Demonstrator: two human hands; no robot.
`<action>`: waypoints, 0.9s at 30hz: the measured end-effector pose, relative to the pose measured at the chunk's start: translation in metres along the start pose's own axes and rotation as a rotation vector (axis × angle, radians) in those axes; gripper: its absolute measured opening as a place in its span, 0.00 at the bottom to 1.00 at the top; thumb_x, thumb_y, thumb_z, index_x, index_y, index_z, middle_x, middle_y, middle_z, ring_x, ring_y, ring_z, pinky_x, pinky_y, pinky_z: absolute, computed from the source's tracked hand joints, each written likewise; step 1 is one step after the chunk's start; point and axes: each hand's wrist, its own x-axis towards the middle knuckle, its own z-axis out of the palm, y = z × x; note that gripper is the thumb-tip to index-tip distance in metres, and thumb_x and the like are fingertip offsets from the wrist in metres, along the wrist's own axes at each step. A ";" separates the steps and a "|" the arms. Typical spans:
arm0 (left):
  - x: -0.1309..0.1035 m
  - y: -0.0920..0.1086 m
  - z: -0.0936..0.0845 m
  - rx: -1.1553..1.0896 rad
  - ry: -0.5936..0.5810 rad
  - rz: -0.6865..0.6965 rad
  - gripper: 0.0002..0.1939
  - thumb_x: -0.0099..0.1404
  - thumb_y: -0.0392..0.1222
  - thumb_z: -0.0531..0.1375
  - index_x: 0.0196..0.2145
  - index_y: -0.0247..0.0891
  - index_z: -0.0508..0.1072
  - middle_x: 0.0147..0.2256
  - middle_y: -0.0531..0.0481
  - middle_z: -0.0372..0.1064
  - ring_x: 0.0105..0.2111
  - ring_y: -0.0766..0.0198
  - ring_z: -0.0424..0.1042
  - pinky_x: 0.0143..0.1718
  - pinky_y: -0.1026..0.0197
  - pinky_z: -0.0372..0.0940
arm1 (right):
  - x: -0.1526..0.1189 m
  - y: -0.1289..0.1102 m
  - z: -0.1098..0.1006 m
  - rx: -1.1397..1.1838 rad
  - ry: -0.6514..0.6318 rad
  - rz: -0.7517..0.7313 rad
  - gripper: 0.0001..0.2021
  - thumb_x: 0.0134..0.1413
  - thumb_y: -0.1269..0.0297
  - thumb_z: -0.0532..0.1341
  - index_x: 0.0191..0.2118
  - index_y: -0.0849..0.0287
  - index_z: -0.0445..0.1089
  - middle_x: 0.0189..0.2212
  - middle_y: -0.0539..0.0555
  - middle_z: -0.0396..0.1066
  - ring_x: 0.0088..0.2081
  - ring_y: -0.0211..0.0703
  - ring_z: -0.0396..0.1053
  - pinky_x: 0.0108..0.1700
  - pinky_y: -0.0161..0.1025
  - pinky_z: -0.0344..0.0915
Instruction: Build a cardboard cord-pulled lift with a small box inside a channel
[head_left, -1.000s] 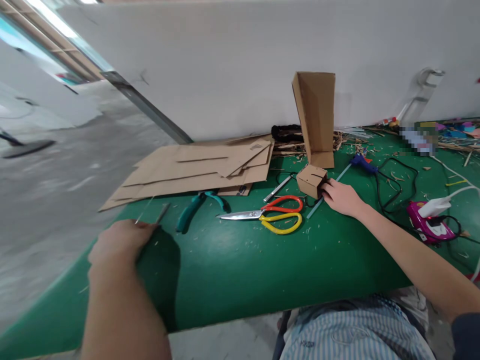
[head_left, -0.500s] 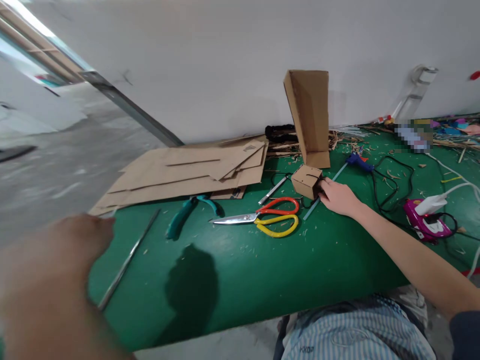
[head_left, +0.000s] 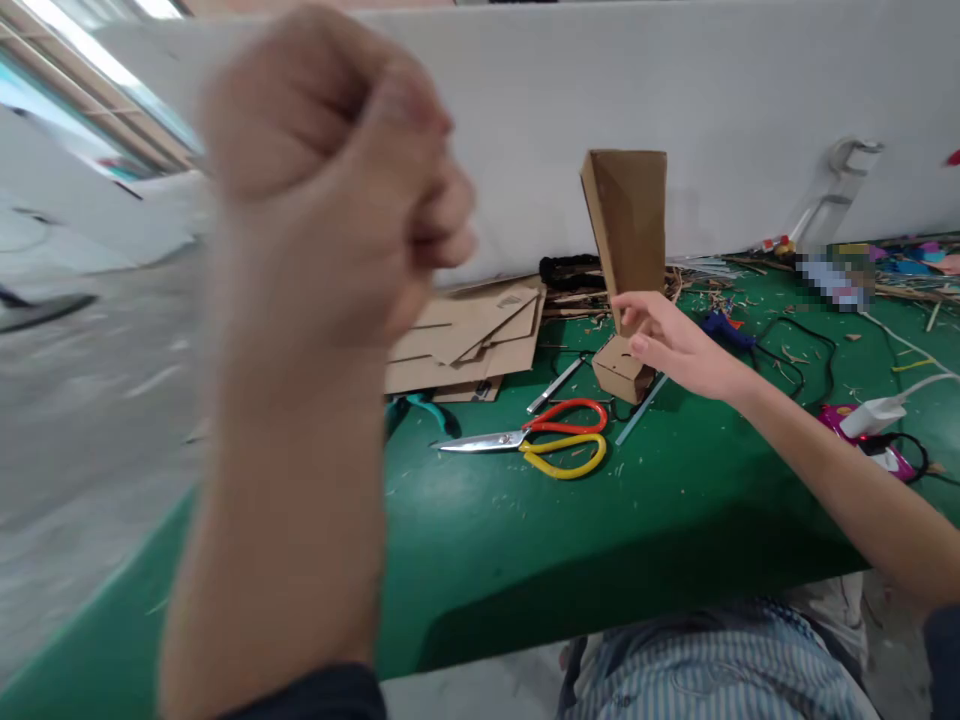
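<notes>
My left hand (head_left: 337,190) is raised close to the camera, its fingers curled into a blurred fist; whatever it may hold is hidden. My right hand (head_left: 679,340) hovers over a small cardboard box (head_left: 619,370), fingers apart and nothing in them. Behind that box a tall cardboard piece (head_left: 630,215), open at the front, stands against the wall. Scissors (head_left: 525,440) with one red and one yellow handle lie in front, beside a slim silver knife (head_left: 556,385). The blue glue gun (head_left: 726,328) rests behind my right hand, and a clear glue stick (head_left: 641,410) pokes out near the box.
Flat cardboard sheets (head_left: 480,335) are stacked at the back, partly behind my left forearm. Teal-handled pliers (head_left: 431,412) lie beside them. A pink power strip (head_left: 844,420) with plugs and cables is at right. Scraps and twigs line the wall over the green table (head_left: 525,560).
My left hand has swung up and rightward from the table's left side, now hiding the metal rod. My right hand has let go of the small box and lifted, its fingers opening.
</notes>
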 end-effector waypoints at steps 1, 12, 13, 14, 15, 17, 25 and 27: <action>0.000 -0.002 0.019 -0.119 -0.056 0.107 0.18 0.63 0.50 0.65 0.30 0.39 0.61 0.21 0.62 0.50 0.16 0.79 0.51 0.19 0.71 0.46 | 0.007 -0.010 -0.002 0.015 -0.048 -0.034 0.24 0.65 0.49 0.54 0.60 0.55 0.57 0.50 0.56 0.61 0.36 0.34 0.63 0.40 0.37 0.69; -0.012 -0.032 0.098 0.010 0.041 0.112 0.24 0.66 0.68 0.52 0.34 0.43 0.60 0.25 0.57 0.53 0.19 0.75 0.54 0.22 0.64 0.55 | 0.035 -0.007 -0.007 -0.051 0.071 -0.088 0.19 0.70 0.48 0.49 0.37 0.58 0.66 0.29 0.49 0.62 0.31 0.34 0.63 0.34 0.32 0.64; -0.013 -0.034 0.098 0.004 0.015 0.131 0.24 0.66 0.68 0.51 0.36 0.43 0.61 0.26 0.57 0.54 0.21 0.74 0.59 0.25 0.64 0.59 | 0.036 -0.002 -0.010 -0.056 0.112 -0.079 0.20 0.69 0.47 0.49 0.36 0.58 0.66 0.30 0.49 0.62 0.30 0.34 0.63 0.33 0.32 0.64; -0.014 -0.037 0.096 -0.004 -0.010 0.152 0.23 0.67 0.68 0.52 0.39 0.44 0.62 0.29 0.56 0.58 0.26 0.71 0.65 0.29 0.63 0.63 | 0.036 0.002 -0.013 -0.053 0.161 -0.064 0.20 0.68 0.46 0.50 0.36 0.58 0.66 0.30 0.50 0.61 0.30 0.33 0.63 0.32 0.32 0.64; -0.015 -0.042 0.094 -0.003 -0.022 0.164 0.23 0.66 0.68 0.53 0.43 0.45 0.62 0.33 0.54 0.62 0.33 0.68 0.70 0.34 0.61 0.67 | 0.037 0.006 -0.017 -0.046 0.209 -0.039 0.21 0.68 0.45 0.50 0.37 0.58 0.67 0.31 0.50 0.60 0.29 0.33 0.63 0.31 0.32 0.63; -0.019 -0.054 0.085 0.055 -0.050 0.116 0.26 0.66 0.67 0.55 0.52 0.48 0.60 0.48 0.48 0.65 0.50 0.61 0.71 0.46 0.57 0.69 | 0.038 0.014 -0.024 -0.028 0.258 0.042 0.22 0.69 0.45 0.48 0.39 0.58 0.69 0.29 0.49 0.59 0.25 0.32 0.60 0.28 0.32 0.61; -0.046 -0.105 0.042 0.820 -0.826 -0.359 0.45 0.55 0.68 0.62 0.62 0.41 0.60 0.63 0.34 0.58 0.60 0.37 0.65 0.54 0.44 0.65 | 0.035 0.024 -0.045 -0.230 0.311 0.125 0.18 0.68 0.51 0.53 0.39 0.58 0.74 0.23 0.48 0.63 0.26 0.34 0.65 0.31 0.33 0.62; -0.050 -0.113 0.041 0.841 -0.972 -0.424 0.43 0.54 0.66 0.62 0.62 0.42 0.61 0.60 0.36 0.63 0.53 0.41 0.72 0.47 0.50 0.69 | 0.034 0.030 -0.047 -0.263 0.326 0.138 0.18 0.67 0.51 0.54 0.39 0.59 0.75 0.23 0.48 0.65 0.26 0.35 0.66 0.31 0.33 0.63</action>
